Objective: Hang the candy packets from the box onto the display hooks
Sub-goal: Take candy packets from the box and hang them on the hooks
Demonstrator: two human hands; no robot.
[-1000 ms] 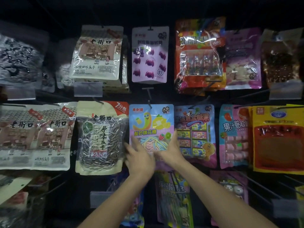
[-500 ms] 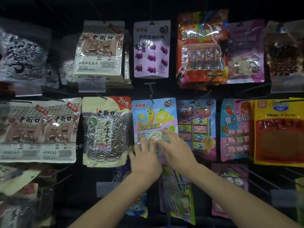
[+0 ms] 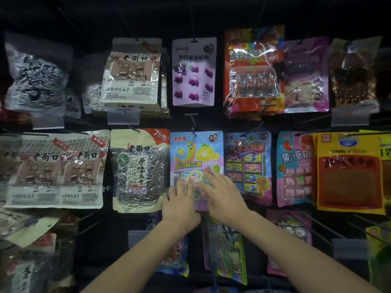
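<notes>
Cannot see the lower half of the blue candy packet (image 3: 195, 153), covered by the left hand (image 3: 179, 206) and the right hand (image 3: 225, 197), both laid flat on it. Cannot make out the left fingertips (image 3: 186, 185), blurred. Cannot judge the packet's depth on the hook (image 3: 193, 132). Cannot fully read the green packet (image 3: 224, 254) below, partly behind the right forearm. Cannot see all of the rear yellow packet (image 3: 386, 157), cut by the right edge. Cannot read the price tag (image 3: 123, 116) or the smeared grey packet (image 3: 36, 75) at far left.
</notes>
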